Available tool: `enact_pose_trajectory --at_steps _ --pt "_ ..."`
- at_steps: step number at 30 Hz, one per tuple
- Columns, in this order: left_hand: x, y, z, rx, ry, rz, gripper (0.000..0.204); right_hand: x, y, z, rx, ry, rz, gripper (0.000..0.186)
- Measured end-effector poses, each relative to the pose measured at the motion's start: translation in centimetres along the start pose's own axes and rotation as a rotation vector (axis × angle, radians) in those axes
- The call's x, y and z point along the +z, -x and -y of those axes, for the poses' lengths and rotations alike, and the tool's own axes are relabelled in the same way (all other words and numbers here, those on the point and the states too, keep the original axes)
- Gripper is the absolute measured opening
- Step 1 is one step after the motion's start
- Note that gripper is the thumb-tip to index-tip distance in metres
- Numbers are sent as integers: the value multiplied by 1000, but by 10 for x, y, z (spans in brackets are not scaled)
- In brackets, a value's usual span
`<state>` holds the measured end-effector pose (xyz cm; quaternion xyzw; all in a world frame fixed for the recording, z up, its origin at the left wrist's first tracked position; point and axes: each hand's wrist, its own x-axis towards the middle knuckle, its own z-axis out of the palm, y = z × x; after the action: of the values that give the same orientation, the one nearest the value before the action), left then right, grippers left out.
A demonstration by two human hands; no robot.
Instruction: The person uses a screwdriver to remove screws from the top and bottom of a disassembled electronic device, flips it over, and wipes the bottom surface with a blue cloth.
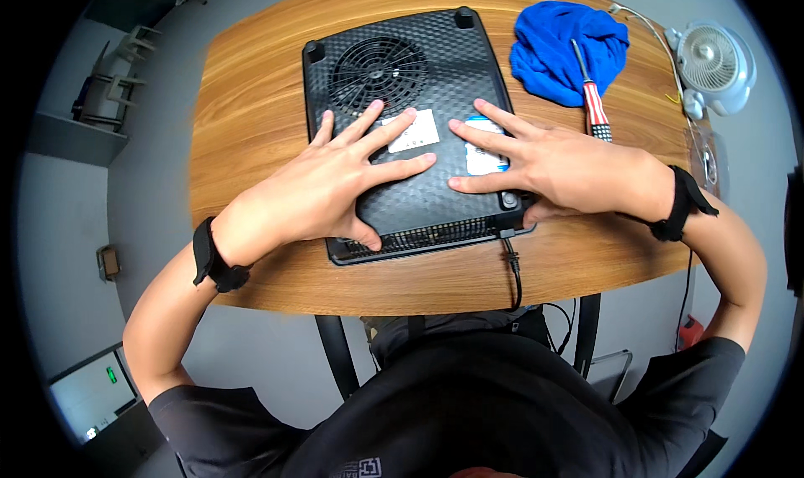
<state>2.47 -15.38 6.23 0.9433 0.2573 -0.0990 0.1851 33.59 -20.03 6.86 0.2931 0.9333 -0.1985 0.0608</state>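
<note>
Black appliance (410,197) sits at my 12 o'clock, feet up so underside faces me. Left hand (335,181) and right hand (553,164) splayed wide across it, fingers open, likely to steady it. Can't quite tell if right thumb hooks edge. Screwdriver-like tool (594,105) at 2 o'clock rests partly on blue cloth (548,47), maybe so it won't roll.

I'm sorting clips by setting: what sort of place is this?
Probably an indoor workroom, though it could be a home: a wooden table bears a black appliance, underside up, a striped-handled tool and a blue cloth.
</note>
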Motion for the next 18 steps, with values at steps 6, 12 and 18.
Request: enact_pose_trajectory --at_steps 6,12,18 --pt "9 3 7 33 13 -36 120 -6 -6 9 67 10 65 93" --pt "20 4 14 64 10 -80 118 -4 -6 13 89 58 72 94" --pt "12 10 15 101 -17 -61 110 -12 -7 29 144 125 112 97"
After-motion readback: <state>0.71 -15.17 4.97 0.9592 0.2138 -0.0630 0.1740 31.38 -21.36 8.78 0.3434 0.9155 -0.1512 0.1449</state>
